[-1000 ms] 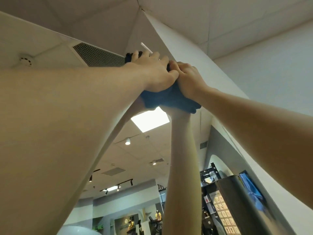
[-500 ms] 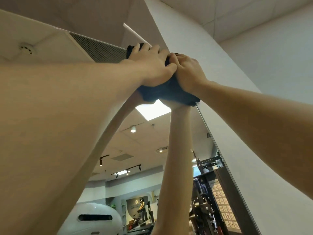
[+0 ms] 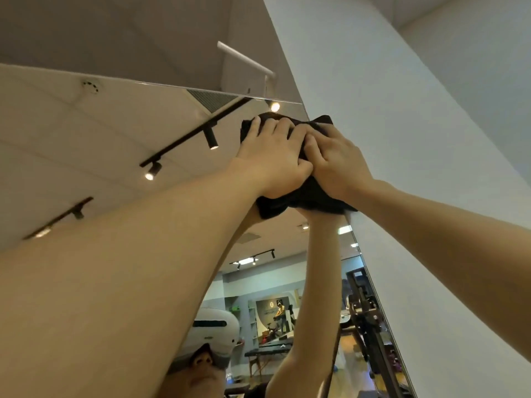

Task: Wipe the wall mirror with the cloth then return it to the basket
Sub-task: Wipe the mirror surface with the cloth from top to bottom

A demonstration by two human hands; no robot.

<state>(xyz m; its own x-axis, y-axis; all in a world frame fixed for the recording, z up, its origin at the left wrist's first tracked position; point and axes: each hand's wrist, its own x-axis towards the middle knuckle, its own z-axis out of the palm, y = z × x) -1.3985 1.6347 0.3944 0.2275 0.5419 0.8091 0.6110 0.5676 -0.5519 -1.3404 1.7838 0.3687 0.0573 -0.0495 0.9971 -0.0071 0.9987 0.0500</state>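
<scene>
Pressing the black cloth (image 3: 301,193) against the wall mirror (image 3: 115,133), I am keeping left hand (image 3: 275,159) and right hand (image 3: 339,165) spread flat, just below the mirror's top-right corner.

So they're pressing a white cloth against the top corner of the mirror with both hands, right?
Not quite: the cloth is black, not white. The head view shows the left hand and the right hand side by side, both pressing it against the wall mirror near its top right corner.
</scene>
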